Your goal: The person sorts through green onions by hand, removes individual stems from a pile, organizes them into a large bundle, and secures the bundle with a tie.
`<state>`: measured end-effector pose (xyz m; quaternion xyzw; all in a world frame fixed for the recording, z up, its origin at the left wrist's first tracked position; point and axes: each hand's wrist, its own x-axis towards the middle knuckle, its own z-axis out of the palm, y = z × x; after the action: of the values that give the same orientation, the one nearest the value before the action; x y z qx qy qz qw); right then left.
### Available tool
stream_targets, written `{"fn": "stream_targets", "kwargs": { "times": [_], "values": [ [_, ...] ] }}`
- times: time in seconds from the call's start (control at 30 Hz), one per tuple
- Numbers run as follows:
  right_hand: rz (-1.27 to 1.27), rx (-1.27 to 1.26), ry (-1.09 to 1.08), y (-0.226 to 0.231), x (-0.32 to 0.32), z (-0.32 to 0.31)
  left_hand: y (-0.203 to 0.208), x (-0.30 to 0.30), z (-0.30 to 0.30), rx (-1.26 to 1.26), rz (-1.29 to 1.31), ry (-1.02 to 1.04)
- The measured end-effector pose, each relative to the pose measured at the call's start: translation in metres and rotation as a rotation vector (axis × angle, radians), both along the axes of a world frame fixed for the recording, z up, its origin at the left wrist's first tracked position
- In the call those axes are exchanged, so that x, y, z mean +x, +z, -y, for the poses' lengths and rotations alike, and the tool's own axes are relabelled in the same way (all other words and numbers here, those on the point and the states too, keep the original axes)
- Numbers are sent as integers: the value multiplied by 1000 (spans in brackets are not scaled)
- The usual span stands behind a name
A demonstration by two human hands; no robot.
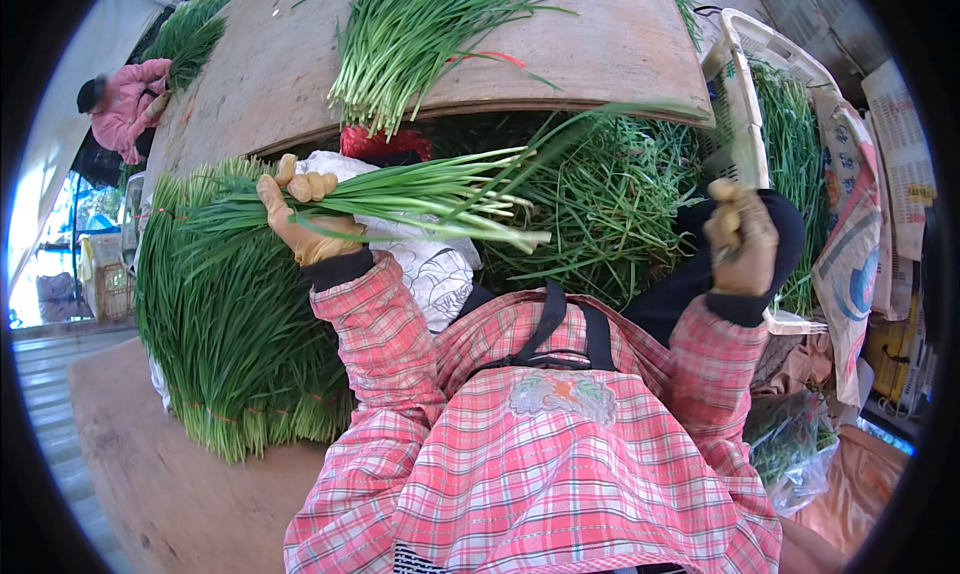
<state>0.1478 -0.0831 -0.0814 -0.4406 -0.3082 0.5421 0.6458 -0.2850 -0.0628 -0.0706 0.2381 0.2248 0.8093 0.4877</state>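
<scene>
In my gloved left hand [300,209] is a loose bunch of garlic chives [430,189], gripped around its leaves. The pale stem ends point right, over my lap. My gloved right hand [740,236] is raised above my dark-trousered knee, apart from the bunch. Its fingers are curled closed and smeared by motion, so what they hold, if anything, cannot be made out. Beneath and between my hands lies a heap of loose green leaves [600,194]. Tied bundles of garlic chives [240,304] are stacked to my left, with red bands around some of them.
A wooden board [600,44] ahead bears another pile of chives [420,34] and a red strip [500,59]. At right stands a white plastic crate [735,74] of greens beside a printed sack [850,234]. Another person [130,104] in pink handles greens at far left.
</scene>
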Motion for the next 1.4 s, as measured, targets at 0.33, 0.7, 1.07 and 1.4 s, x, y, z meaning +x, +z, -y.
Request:
{"fn": "stream_targets", "kwargs": {
  "times": [0.33,0.7,1.07,1.4],
  "values": [
    [901,447,280,3,-127,-9,-11,62,-29,-158,264,-536],
    [1001,379,435,-18,-120,22,-26,24,-27,166,321,-529],
    [21,-52,949,-16,-109,23,-45,0,-22,371,419,-399],
    [-55,-313,720,-14,-148,11,-28,33,-17,278,333,-429]
  ]
}}
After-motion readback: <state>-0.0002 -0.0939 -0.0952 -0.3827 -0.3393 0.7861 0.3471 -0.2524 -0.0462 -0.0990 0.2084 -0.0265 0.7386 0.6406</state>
